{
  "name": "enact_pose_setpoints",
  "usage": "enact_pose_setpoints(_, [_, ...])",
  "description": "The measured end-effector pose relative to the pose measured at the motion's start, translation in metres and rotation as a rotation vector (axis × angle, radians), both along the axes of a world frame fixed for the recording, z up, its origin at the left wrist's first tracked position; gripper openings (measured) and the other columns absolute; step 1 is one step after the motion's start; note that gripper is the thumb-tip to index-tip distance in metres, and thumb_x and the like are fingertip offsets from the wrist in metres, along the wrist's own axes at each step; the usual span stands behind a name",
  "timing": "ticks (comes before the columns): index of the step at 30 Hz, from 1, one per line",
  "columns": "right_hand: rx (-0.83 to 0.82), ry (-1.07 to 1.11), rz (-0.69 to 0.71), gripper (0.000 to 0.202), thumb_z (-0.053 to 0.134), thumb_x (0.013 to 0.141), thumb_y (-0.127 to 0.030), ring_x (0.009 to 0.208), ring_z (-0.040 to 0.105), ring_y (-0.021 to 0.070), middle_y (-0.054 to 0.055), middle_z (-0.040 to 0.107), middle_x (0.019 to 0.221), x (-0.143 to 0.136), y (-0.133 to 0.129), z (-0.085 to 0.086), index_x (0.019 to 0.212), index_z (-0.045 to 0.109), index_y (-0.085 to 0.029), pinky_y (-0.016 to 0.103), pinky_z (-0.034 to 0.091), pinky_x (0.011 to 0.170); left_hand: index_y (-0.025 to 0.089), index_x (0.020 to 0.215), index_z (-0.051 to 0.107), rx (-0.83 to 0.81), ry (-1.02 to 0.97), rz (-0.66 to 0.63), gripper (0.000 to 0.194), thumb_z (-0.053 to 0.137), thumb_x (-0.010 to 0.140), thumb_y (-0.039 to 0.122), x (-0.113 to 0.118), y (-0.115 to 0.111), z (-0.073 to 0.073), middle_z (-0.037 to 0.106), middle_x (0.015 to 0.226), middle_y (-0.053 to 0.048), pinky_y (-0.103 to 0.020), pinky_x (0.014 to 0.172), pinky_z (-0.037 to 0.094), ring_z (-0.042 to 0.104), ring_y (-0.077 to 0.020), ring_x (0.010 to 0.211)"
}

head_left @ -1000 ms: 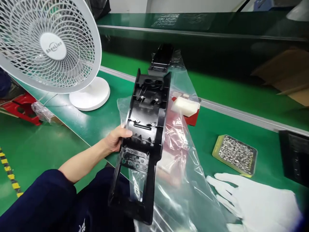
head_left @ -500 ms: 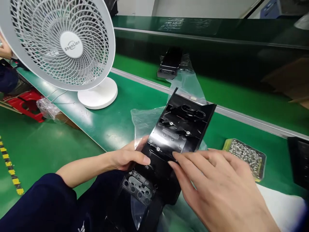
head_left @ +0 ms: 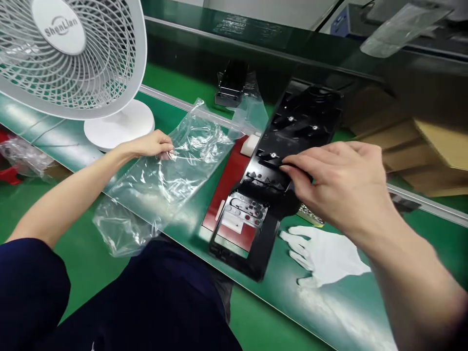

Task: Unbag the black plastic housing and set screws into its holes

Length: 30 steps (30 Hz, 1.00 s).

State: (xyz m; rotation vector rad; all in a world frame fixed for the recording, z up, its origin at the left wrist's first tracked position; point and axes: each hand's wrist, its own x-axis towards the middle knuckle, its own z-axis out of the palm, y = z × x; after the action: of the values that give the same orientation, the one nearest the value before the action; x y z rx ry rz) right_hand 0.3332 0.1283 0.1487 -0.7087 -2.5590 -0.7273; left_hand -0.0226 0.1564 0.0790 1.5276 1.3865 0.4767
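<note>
right hand fingers pinch black plastic housing over red tray | left hand grips clear plastic bag | nearby: white fan, white glove | screw tray hidden behind right hand

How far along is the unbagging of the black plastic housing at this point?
Done: the black housing is out of the clear plastic bag. In hand: the right hand grips the housing mid-length, tilted above the green bench; the left hand pinches the emptied bag. Left: neither is set down yet; a white glove lies unused on the bench.
</note>
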Motion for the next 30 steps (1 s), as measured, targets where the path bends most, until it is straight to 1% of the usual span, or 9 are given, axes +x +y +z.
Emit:
enact_pose_setpoints(7, [-0.313,-0.050,-0.257,0.032,0.040,0.102,-0.026,0.084,0.045,0.0209,0.004,0.061,0.088,0.016,0.029,-0.053,0.093,0.068,-0.012,0.036,0.020,0.091,0.012,0.060,0.056,0.212,0.054,0.294,0.026,0.051,0.086,0.016,0.016,0.016,-0.022,0.059,0.060,-0.010,-0.030,0.058,0.042,0.053,-0.0153,0.052])
enact_pose_setpoints(12, [-0.435,-0.072,-0.397,0.029,0.043,0.099,-0.024,0.090,0.047,0.0227,0.006,0.061,0.092,0.008,0.046,-0.064,0.098,0.069,-0.012,0.040,0.022,0.096,0.010,0.066,0.056,0.358,0.085,0.488,0.023,0.049,0.086,0.019,0.018,0.042,-0.034,0.059,0.063,-0.011,-0.043,0.072,0.053,0.059,-0.0200,0.057])
enact_pose_setpoints(15, [-0.492,-0.115,-0.477,0.024,0.048,0.098,-0.022,0.092,0.046,0.0230,0.006,0.060,0.090,0.001,0.048,-0.064,0.093,0.069,-0.011,0.042,0.023,0.098,0.006,0.081,0.062,0.450,0.175,0.530,0.018,0.048,0.084,0.017,0.018,0.052,-0.041,0.063,0.078,-0.018,-0.054,0.089,0.051,0.065,-0.0304,0.082])
enact_pose_setpoints(17, [-0.470,-0.097,-0.488,0.021,0.050,0.097,-0.019,0.092,0.047,0.0237,0.007,0.059,0.090,-0.002,0.044,-0.064,0.093,0.069,-0.009,0.041,0.026,0.097,0.001,0.112,0.060,0.585,0.289,0.516,0.034,0.052,0.081,0.014,0.020,0.052,-0.042,0.061,0.112,-0.026,-0.056,0.106,0.041,0.057,-0.0362,0.113])
enact_pose_setpoints(19, [-0.422,-0.052,-0.471,0.019,0.052,0.097,-0.019,0.094,0.047,0.0251,0.008,0.058,0.097,-0.003,0.036,-0.065,0.097,0.068,-0.008,0.041,0.030,0.095,0.004,0.136,0.046,0.786,0.359,0.413,0.057,0.054,0.081,0.017,0.023,0.044,-0.041,0.042,0.142,-0.025,-0.050,0.118,0.029,0.039,-0.0341,0.136])
enact_pose_setpoints(22, [-0.358,-0.001,-0.415,0.023,0.051,0.100,-0.024,0.104,0.047,0.0268,0.008,0.054,0.114,-0.001,0.022,-0.065,0.109,0.065,-0.009,0.040,0.034,0.095,0.013,0.143,0.041,0.999,0.454,0.013,0.057,0.043,0.091,0.036,0.031,0.024,-0.042,0.031,0.154,-0.013,-0.040,0.125,0.018,0.024,-0.0232,0.147])
enact_pose_setpoints(26, [-0.239,0.099,-0.303,0.032,0.040,0.103,-0.032,0.110,0.049,0.0265,0.008,0.051,0.120,0.020,0.009,-0.069,0.115,0.062,-0.012,0.041,0.040,0.094,0.022,0.148,0.035,0.773,0.680,-0.526,0.063,0.016,0.096,0.052,0.038,0.005,-0.052,0.019,0.159,-0.003,-0.042,0.127,0.009,0.010,-0.0188,0.150])
enact_pose_setpoints(28, [-0.241,0.146,-0.343,0.039,0.036,0.102,-0.039,0.110,0.051,0.0279,0.009,0.052,0.119,0.043,0.007,-0.072,0.114,0.063,-0.012,0.044,0.044,0.092,0.022,0.151,0.028,0.595,0.763,-0.555,0.064,0.012,0.096,0.052,0.037,0.004,-0.055,0.013,0.160,-0.002,-0.044,0.127,0.006,0.005,-0.0207,0.151])
enact_pose_setpoints(30, [-0.287,0.185,-0.435,0.046,0.035,0.099,-0.042,0.110,0.052,0.0290,0.011,0.052,0.119,0.071,0.005,-0.073,0.113,0.065,-0.009,0.046,0.046,0.090,0.021,0.153,0.025,0.493,0.822,-0.429,0.065,0.013,0.096,0.050,0.034,0.010,-0.055,0.011,0.161,-0.004,-0.046,0.126,0.007,0.005,-0.0237,0.151])
